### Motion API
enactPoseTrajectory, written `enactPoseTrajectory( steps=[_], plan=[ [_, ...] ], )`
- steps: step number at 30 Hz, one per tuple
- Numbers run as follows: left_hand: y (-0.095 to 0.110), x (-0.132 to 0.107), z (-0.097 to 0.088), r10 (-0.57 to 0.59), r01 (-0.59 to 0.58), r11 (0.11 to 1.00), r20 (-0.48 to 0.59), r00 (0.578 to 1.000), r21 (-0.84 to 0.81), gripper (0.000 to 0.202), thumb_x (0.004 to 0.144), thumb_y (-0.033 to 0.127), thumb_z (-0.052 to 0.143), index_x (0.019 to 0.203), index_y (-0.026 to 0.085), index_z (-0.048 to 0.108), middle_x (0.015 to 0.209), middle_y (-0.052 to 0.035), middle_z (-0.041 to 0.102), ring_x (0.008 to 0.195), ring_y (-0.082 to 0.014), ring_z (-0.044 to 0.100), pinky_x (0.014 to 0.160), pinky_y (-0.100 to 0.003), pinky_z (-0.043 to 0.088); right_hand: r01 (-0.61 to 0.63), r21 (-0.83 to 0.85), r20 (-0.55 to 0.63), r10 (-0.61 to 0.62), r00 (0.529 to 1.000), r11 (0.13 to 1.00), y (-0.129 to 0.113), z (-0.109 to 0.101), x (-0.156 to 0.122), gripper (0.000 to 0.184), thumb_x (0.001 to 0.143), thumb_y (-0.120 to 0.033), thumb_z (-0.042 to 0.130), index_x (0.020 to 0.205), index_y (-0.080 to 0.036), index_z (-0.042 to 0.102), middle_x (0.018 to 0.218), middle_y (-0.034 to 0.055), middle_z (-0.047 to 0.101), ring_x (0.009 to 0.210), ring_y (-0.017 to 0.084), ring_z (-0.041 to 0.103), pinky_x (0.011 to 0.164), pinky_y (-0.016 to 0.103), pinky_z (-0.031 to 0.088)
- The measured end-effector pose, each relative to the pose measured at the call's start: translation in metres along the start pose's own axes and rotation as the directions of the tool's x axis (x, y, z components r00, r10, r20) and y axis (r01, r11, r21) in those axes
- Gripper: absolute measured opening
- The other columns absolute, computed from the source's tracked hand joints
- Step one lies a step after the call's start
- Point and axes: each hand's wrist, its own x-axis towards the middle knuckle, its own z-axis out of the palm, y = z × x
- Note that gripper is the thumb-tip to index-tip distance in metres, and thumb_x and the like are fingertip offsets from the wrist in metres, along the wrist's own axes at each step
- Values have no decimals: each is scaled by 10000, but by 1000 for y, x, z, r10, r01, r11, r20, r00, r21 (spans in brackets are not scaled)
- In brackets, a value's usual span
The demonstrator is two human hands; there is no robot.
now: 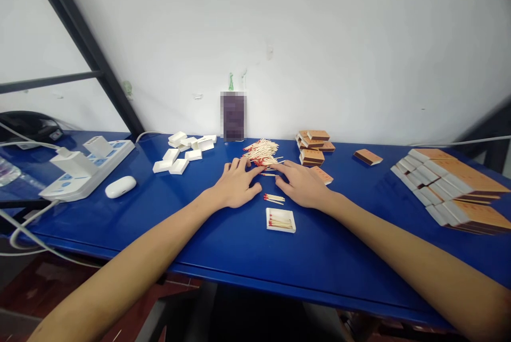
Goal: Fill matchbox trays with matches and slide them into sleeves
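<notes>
My left hand (238, 185) lies low over the blue table with its fingers spread, the fingertips at the near edge of a heap of red-tipped matches (261, 149). From the other side my right hand (302, 184) reaches in, index finger and thumb apart, its fingertip touching the matches. A few loose matches lie between the two hands. Just below them is a small group of matches (274, 199). Nearest to me sits a white matchbox tray (293, 214) with several matches inside. An orange matchbox (321, 175) is partly hidden behind my right hand.
Several white matchbox trays (178, 165) lie at the back left. Orange matchboxes (312, 157) are piled behind my right hand; a single matchbox (368, 156) and a large stack (459, 187) are farther right. A power strip (64, 185) and a white earbud case (120, 187) occupy the left.
</notes>
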Motion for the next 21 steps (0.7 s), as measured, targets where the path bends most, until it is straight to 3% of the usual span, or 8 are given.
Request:
enactPoseTrajectory(
  steps=[16, 21],
  plan=[
    [-2, -6, -5, 37, -37, 994, 3, 999, -101, 439, 948, 410, 400, 1362, 329, 523, 1242, -96, 454, 1141, -307, 425, 960, -532, 372, 37, 92, -23, -35, 999, 995, 3, 0, -2, 337, 959, -260, 426, 1236, -207, 610, 1046, 84, 650, 893, 214, 610, 751, 319, 413],
    [-2, -7, -5, 67, -71, 993, -35, 997, -98, 408, 953, 392, 411, 1323, 317, 566, 1205, -87, 481, 1096, -284, 440, 939, -500, 374, 64, 152, -35, -60, 998, 986, 6, 0, -3, 248, 957, -282, 454, 1103, -207, 640, 981, 60, 639, 801, 184, 580, 703, 302, 391]
  ],
)
